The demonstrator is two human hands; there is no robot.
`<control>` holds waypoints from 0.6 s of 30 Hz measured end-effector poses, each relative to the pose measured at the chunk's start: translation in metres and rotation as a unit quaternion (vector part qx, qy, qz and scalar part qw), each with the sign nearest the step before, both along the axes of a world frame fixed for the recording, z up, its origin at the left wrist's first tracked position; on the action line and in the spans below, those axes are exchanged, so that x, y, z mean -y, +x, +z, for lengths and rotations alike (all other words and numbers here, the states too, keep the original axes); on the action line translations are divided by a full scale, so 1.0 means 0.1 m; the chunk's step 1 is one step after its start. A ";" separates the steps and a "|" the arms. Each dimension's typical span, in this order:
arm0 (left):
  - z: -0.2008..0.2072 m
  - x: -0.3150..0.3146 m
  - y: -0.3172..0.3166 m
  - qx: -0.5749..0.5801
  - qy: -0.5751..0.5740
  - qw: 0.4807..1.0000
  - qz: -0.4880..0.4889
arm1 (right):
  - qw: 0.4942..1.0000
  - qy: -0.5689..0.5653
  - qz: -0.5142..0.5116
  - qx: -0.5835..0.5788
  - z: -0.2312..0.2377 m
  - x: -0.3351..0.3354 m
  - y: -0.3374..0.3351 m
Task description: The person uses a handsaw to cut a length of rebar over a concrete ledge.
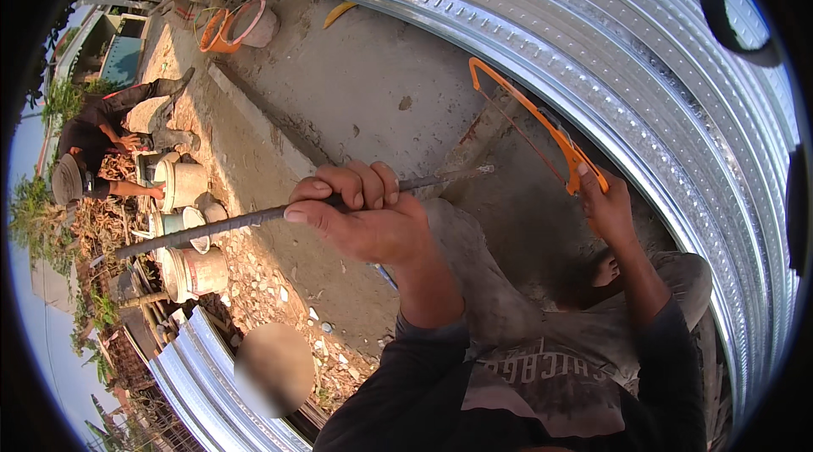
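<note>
My left hand [364, 206] is closed around a dark ribbed steel bar [216, 227], raised in front of my body. The bar slants from the buckets' side on the left up to its lighter, roughened end near the middle. In my right hand [608, 208] is the handle of an orange hacksaw [544, 117], its frame pointing away and up to the left. The hacksaw's thin blade faces the bar's end, and a gap separates the two. Below the saw's far end lies a narrow wooden piece [484, 132] on the grey ground.
Ribbed metal sheets [542, 37] curve along the far and right side, close to the saw. Several buckets [196, 272] stand at left, where a co-worker [93, 135] in a hat bends over them. An orange bucket [222, 32] sits far left; more metal sheeting [212, 380] lies lower left.
</note>
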State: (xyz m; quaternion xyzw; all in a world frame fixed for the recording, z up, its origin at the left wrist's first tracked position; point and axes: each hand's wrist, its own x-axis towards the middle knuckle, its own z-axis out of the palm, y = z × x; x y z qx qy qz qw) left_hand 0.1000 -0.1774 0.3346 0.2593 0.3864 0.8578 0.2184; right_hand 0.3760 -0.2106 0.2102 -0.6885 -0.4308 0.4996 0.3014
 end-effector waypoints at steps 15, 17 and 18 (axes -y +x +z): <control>-3.09 -1.93 -0.74 0.316 -0.267 0.891 -0.190 | 0.995 0.018 0.010 0.093 -0.41 0.39 -0.26; -3.24 -1.90 -0.50 0.287 -0.325 0.875 -0.215 | 0.997 -0.029 -0.001 0.074 -0.38 0.47 -0.11; -3.37 -1.82 -0.45 0.300 -0.348 0.858 -0.229 | 0.996 -0.028 0.018 0.087 -0.36 0.51 -0.06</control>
